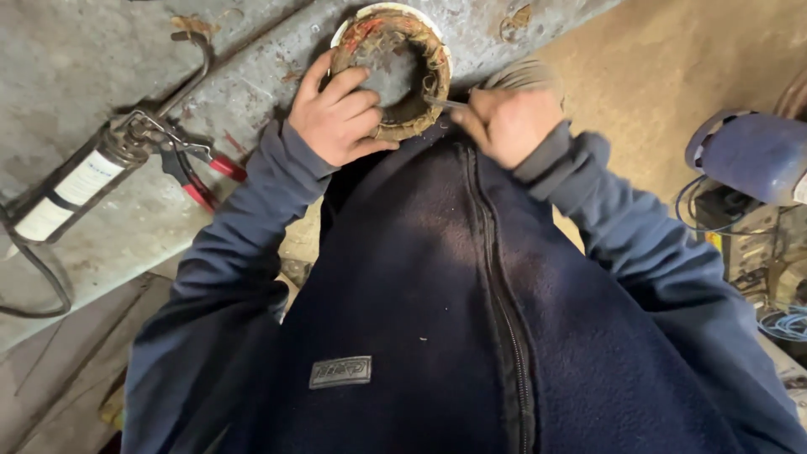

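Gripping the winding ring (395,76) at bench edge, left hand (340,113); right hand (508,122) clamps a thin tool (445,102)

Both arms in dark blue sleeves, elbows out wide, forearms angling inward & up to meet in front of chest. Left hand (340,113): fingers curled, knuckles up, thumb stretched up & apart from the rest, wrapped in a hold. Right hand (507,124): tight fist, back of hand toward cam, pinching something thin that pokes out toward left hand. Hands near, not touching.
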